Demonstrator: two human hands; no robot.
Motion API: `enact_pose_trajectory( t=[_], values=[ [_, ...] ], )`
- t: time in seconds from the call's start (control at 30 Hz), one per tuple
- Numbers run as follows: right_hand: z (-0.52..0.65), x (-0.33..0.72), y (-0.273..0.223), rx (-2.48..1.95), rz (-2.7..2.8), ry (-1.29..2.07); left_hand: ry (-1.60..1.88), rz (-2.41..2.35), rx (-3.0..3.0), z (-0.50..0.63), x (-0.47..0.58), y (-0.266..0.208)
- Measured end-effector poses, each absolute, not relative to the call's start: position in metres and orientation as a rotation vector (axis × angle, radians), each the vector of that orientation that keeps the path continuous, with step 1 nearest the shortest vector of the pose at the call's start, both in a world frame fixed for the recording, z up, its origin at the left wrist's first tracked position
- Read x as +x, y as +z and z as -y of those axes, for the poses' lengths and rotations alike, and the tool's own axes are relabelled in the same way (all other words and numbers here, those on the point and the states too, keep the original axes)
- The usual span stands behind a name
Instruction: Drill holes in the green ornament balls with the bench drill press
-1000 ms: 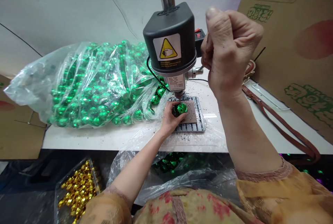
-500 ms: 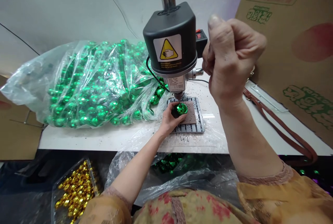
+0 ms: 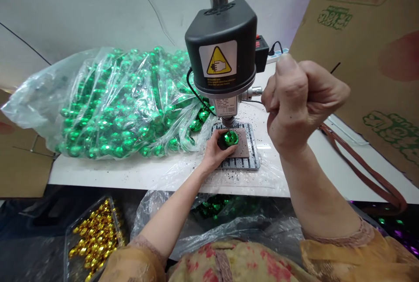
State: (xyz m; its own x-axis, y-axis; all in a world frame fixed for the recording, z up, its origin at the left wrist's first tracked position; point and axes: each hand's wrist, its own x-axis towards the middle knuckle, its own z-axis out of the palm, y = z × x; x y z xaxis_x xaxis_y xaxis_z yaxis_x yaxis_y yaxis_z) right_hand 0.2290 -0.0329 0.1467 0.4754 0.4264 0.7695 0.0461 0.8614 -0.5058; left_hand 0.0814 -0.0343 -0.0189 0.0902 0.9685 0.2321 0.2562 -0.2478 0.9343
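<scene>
A shiny green faceted ball (image 3: 231, 138) is pinched between the thumb and fingers of my left hand (image 3: 218, 149). It rests on a brown pad (image 3: 242, 147) over the slotted metal base (image 3: 254, 159) of a small drill press (image 3: 222, 46). The chuck (image 3: 228, 121) is just above the ball; the bit's tip cannot be made out. My right hand (image 3: 294, 103) is raised to the right of the press, closed round its feed handle (image 3: 335, 67). Only a thin dark end of that handle shows past my fist.
A clear plastic bag (image 3: 114, 107) of green balls fills the table's left side. Gold balls lie in a clear tray (image 3: 94, 234) below. A brown strap (image 3: 363, 166) and a large cardboard box (image 3: 369, 68) stand at right. Dark shavings dot the white table (image 3: 131, 177).
My right hand has moved down and slightly right. The whole view has shifted a little, with the press now further right in it. My left hand still holds the ball under the chuck.
</scene>
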Motion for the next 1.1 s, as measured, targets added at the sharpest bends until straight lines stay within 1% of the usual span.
enact_pose_trajectory(
  t=[0.27,0.6,0.87,1.1],
  values=[
    [0.042,0.231,0.136,-0.515,1.118,0.232,1.179,-1.239,1.653,0.033,0.08,-0.021],
    [0.036,0.233,0.117,-0.385,1.155,0.122,1.175,-1.218,1.718,0.031,0.077,-0.028],
    [0.023,0.235,0.098,-0.183,1.194,-0.074,1.192,-1.195,1.798,0.029,0.075,-0.035],
    [0.019,0.239,0.088,-0.111,1.258,-0.107,1.193,-1.182,1.803,0.029,0.075,-0.036]
  ],
)
